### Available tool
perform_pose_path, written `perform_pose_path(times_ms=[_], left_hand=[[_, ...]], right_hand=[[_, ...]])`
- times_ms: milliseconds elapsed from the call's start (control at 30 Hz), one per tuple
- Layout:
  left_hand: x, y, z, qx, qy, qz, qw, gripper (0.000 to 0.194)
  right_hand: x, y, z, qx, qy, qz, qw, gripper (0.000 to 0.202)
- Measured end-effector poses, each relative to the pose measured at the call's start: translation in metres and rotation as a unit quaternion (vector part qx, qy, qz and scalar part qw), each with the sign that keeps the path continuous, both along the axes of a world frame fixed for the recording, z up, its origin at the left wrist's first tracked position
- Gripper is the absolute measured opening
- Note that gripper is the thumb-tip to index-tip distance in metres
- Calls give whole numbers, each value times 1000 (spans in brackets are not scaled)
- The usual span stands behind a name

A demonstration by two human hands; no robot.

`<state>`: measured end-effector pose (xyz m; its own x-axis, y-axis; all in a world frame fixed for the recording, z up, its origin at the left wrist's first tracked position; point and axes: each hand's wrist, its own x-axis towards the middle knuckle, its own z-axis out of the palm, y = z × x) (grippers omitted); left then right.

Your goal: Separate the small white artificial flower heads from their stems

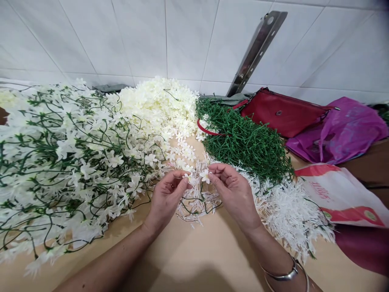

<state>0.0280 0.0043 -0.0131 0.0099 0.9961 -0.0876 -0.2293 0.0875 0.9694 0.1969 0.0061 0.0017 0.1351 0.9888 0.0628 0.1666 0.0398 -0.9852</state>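
My left hand [168, 194] pinches a small white flower [189, 177] between thumb and forefinger. Close beside it, my right hand [234, 192] holds another white flower [205, 176] at its fingertips. A thin green stem [203, 194] curves below and between the hands. Under them lie loose white stamen pieces [194, 211] on the tan table [188, 255]. Loose cream blossoms [164, 105] are heaped behind my hands. To the left spreads a large pile of white flowers on green stems [75, 162].
Green stems [246, 142] are heaped at the right, with white stamens [294, 215] in front. Beyond are a red bag [282, 111], a purple plastic bag [343, 129] and a white-and-red bag [343, 194]. A metal bracket [257, 52] stands against the tiled wall [136, 36].
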Motion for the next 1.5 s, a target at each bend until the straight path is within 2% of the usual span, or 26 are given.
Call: perform_pose_path(times_ms=[167,333,567,667,767,900,1000,1100,1200,1367,1500], left_hand=[[0,0,3,15,2,-9,1000,21],[-5,-2,11,19,-2,-45,999,8],[-7,-4,11,37,95,-100,990,23],[-6,-2,7,39,81,-108,990,22],[-6,0,4,24,38,-73,996,22],[-7,3,4,52,1,34,998,25],[-7,4,2,74,-14,80,994,31],[-8,3,0,77,-27,96,992,31],[-7,2,0,63,-40,65,995,33],[-4,0,2,41,-59,6,997,30],[-3,-3,6,34,-80,-39,995,27]], right_hand=[[0,-2,-1,-7,-31,19,999,23],[-3,-3,-2,-5,-22,37,999,17],[-18,-7,2,-9,48,68,997,14],[-19,-7,3,-31,81,62,994,22],[-15,-3,7,-57,106,48,992,31],[-11,12,16,-45,60,74,994,28],[-11,26,22,-18,52,98,994,29],[-12,32,24,38,24,76,996,28],[-14,25,20,60,-25,84,994,21],[-21,9,8,-30,5,158,987,28],[-21,11,2,-36,10,155,987,19]])
